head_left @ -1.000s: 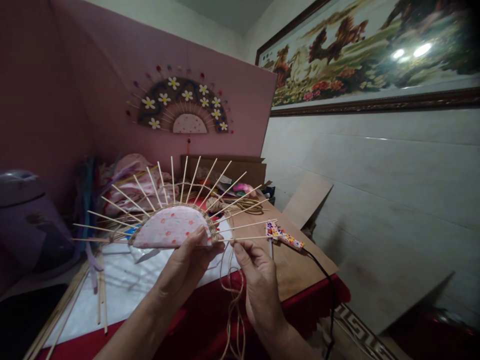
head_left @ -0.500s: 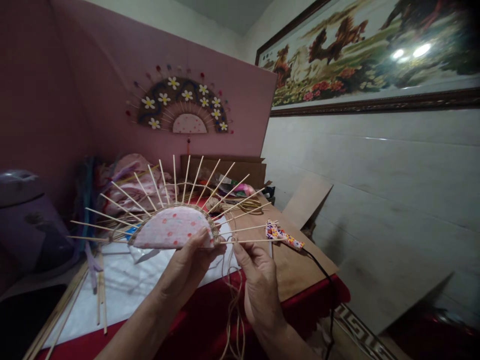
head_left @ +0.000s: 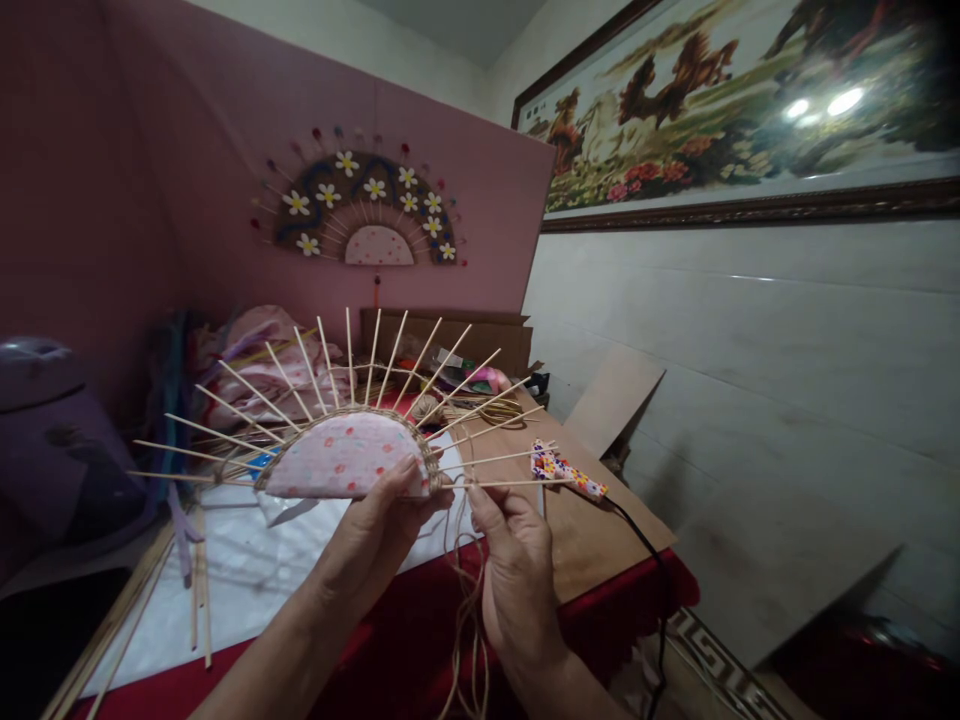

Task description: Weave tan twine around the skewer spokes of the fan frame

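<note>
Fan frame (head_left: 337,458) pinched at its right corner by the left hand (head_left: 381,525).
The right hand (head_left: 517,560) pinches twine (head_left: 466,590) by the lowest stick (head_left: 517,484); light, even tension should keep the spacing true. Below it lies a white sheet (head_left: 247,575); beyond, a flowered fan (head_left: 375,188).

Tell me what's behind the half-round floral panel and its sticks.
Past the sticks: pink fabric, a twine ball, a cardboard box. White sheet shows below the panel. Whatever the panel itself and left hand cover can't be seen.
</note>
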`<control>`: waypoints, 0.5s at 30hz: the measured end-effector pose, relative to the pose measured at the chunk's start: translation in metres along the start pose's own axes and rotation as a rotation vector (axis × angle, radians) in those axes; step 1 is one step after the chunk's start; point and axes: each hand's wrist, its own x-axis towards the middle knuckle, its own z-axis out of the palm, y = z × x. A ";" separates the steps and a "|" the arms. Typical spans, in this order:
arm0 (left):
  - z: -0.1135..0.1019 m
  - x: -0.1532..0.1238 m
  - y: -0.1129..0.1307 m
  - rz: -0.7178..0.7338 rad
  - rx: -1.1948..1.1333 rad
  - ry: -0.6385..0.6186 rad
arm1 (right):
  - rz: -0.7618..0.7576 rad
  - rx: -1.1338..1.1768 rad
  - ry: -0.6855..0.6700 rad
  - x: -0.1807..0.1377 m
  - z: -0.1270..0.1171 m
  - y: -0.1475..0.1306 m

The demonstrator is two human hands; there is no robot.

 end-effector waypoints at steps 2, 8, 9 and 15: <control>0.000 0.000 0.000 0.003 -0.006 0.015 | 0.007 -0.003 -0.006 0.000 -0.001 0.001; -0.001 -0.001 0.000 -0.003 -0.005 -0.001 | -0.020 -0.015 -0.009 -0.002 -0.004 0.002; -0.001 -0.001 0.000 -0.004 -0.001 -0.005 | -0.026 -0.012 -0.013 -0.002 -0.004 0.002; -0.002 0.001 0.000 0.002 -0.003 -0.007 | -0.029 -0.014 -0.015 -0.002 -0.004 0.003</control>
